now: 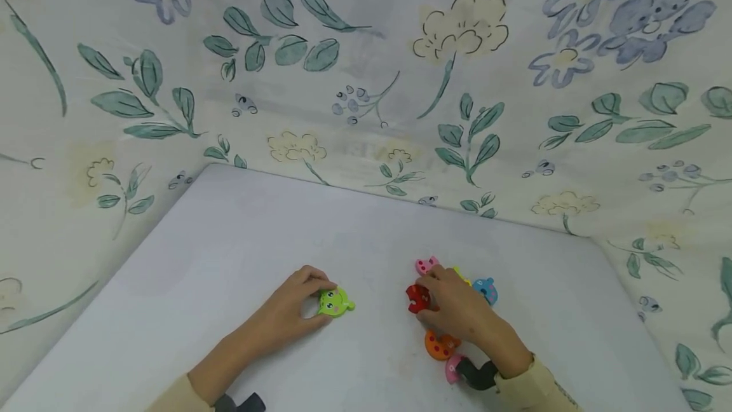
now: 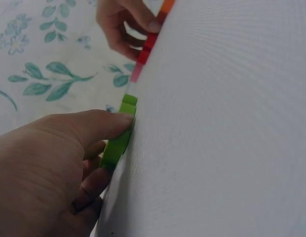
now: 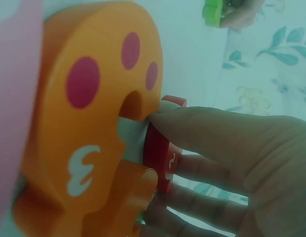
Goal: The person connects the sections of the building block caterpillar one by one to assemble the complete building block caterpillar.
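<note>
On the white tabletop, my left hand (image 1: 288, 313) pinches a green toy piece (image 1: 336, 302) with a painted animal face, thumb on one edge and fingers on the other. The left wrist view shows that green piece (image 2: 118, 133) edge-on, close to the table surface. My right hand (image 1: 460, 304) pinches a red piece (image 1: 418, 298) marked with a white number. Around that hand lie an orange spotted piece (image 1: 439, 344) bearing a 3 in the right wrist view, a pink piece (image 1: 426, 264), a blue piece (image 1: 486, 291) and a yellow piece, mostly hidden behind the hand.
Another pink piece (image 1: 454, 369) lies beside the black strap (image 1: 477, 374) at my right wrist. White table (image 1: 257, 227) stretches between and beyond the hands. Flower-patterned cloth (image 1: 366, 81) rises behind the table's far edge and along its sides.
</note>
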`<control>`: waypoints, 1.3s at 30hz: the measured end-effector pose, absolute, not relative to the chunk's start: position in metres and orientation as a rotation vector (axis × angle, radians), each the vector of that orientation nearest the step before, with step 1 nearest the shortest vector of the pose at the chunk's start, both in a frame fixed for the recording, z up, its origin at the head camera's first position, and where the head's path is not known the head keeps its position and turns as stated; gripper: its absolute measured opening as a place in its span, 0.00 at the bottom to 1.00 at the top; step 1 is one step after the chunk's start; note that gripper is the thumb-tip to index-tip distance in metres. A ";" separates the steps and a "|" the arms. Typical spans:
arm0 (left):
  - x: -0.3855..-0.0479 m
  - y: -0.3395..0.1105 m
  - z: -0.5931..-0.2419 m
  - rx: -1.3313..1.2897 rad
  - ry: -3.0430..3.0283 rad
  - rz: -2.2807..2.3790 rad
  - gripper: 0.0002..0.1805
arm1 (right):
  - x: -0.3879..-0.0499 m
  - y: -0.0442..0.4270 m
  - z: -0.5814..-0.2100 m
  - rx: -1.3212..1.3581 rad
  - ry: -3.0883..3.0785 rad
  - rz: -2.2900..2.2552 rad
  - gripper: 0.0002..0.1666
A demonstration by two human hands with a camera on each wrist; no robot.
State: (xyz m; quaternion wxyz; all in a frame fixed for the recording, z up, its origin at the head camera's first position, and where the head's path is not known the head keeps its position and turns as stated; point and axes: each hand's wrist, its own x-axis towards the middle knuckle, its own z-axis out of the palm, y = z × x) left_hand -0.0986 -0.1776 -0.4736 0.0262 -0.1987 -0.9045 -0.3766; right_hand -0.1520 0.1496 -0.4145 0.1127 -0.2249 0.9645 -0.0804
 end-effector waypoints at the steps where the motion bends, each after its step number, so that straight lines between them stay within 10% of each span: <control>1: -0.100 -0.177 -0.475 -0.620 -2.792 -1.165 0.30 | -0.152 0.150 -0.414 -0.653 2.831 -0.233 0.34; 39: -0.099 -0.179 -0.475 -0.643 -2.748 -1.141 0.30 | -0.148 0.115 -0.401 -0.791 2.821 -0.286 0.33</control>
